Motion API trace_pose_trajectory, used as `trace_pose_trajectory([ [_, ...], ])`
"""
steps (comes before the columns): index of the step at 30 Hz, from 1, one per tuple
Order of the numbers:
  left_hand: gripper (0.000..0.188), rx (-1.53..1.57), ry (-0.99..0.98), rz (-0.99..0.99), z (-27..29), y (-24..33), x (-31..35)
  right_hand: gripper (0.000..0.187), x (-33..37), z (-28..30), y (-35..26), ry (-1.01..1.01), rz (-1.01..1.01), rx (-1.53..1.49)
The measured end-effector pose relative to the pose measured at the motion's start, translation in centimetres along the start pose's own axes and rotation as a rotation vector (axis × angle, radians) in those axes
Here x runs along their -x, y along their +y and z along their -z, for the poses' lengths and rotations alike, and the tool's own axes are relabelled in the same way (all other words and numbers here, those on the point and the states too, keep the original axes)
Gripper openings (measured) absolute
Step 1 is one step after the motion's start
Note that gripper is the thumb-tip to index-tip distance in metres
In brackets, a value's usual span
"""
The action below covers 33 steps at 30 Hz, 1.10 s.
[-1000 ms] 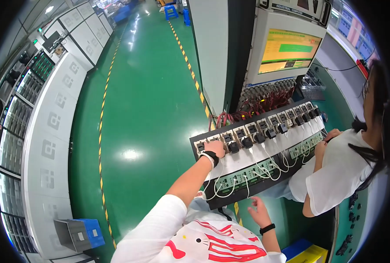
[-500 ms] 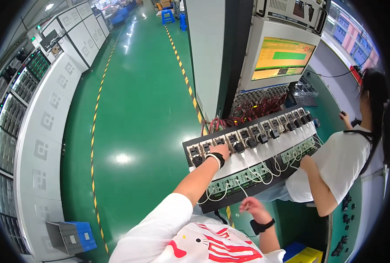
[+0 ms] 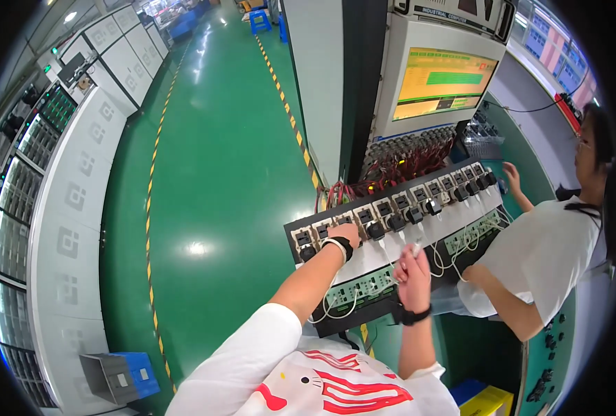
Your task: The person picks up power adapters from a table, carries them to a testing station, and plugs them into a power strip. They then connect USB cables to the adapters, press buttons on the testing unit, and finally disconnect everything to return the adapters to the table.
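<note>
A long test rack [image 3: 433, 220] lies before me, with a row of power sockets along its top. Black charger adapters [image 3: 396, 222] sit in several sockets, some with white cables [image 3: 438, 256] hanging from them. My left hand [image 3: 345, 236] is closed over the sockets near the left end; what its fingers grip is hidden beneath them. My right hand [image 3: 413, 277] is raised over the rack's front, fingers pinched on a small white cable plug [image 3: 417, 248]. Below the white strip, green circuit boards [image 3: 349, 291] with ports take some cable ends.
A co-worker [image 3: 550, 256] stands close on my right, one hand near the rack's right end. Behind the rack are red wires [image 3: 412, 170] and a cabinet with a lit screen [image 3: 446, 82]. Grey and blue bins [image 3: 117, 376] stand on the floor at left.
My right hand has risen from below the rack's front edge to above it, with the white cable plug in its fingers. My left hand stays at the sockets. The co-worker's far hand moved toward the rack.
</note>
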State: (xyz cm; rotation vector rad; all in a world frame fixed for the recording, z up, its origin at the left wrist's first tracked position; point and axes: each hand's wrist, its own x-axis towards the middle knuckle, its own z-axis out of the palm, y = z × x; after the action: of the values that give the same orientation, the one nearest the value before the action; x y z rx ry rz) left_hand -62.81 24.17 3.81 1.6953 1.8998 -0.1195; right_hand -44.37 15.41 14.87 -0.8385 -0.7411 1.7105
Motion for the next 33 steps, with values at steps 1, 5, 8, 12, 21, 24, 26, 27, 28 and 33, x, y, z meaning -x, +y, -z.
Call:
trace_pose_trajectory([
  [1,0.031,-0.012,0.026,-0.017,-0.1,0.4,0.1,0.014,-1.4,1.6,2.6,0.056,-0.078,-0.058],
  [5,0.031,0.073,0.057,-0.029,-0.8,-1.5,-0.9,0.029,-4.1,4.0,14.7,0.297,-0.453,-0.044],
  [8,0.034,0.029,0.062,-0.085,-1.1,-1.6,-1.4,0.024,-3.7,4.0,19.3,0.424,-0.350,0.235],
  [12,0.033,0.067,0.002,-0.089,-0.7,-1.0,-1.6,0.024,-4.9,6.1,23.4,0.397,-0.103,0.601],
  [21,0.032,0.101,0.009,-0.117,-0.6,-1.5,-1.2,0.024,-5.4,4.6,20.1,0.367,-0.021,0.791],
  [24,0.033,0.074,0.004,-0.108,-0.2,-1.4,-1.1,0.025,-5.7,4.7,19.3,0.354,-0.017,0.807],
  [26,0.036,0.121,-0.038,-0.094,0.2,-1.2,-0.9,0.026,-6.0,4.9,18.9,0.327,-0.003,0.875],
  [27,0.038,0.071,-0.009,-0.123,0.2,-1.2,-0.9,0.026,-5.9,4.9,18.8,0.342,0.038,0.837],
  [28,0.038,0.075,-0.014,-0.123,0.2,-1.2,-0.8,0.026,-5.9,4.7,18.7,0.345,0.034,0.841],
  [33,0.037,0.130,-0.019,-0.112,0.3,-0.9,-0.6,0.027,-6.1,4.2,19.6,0.412,-0.067,0.871],
])
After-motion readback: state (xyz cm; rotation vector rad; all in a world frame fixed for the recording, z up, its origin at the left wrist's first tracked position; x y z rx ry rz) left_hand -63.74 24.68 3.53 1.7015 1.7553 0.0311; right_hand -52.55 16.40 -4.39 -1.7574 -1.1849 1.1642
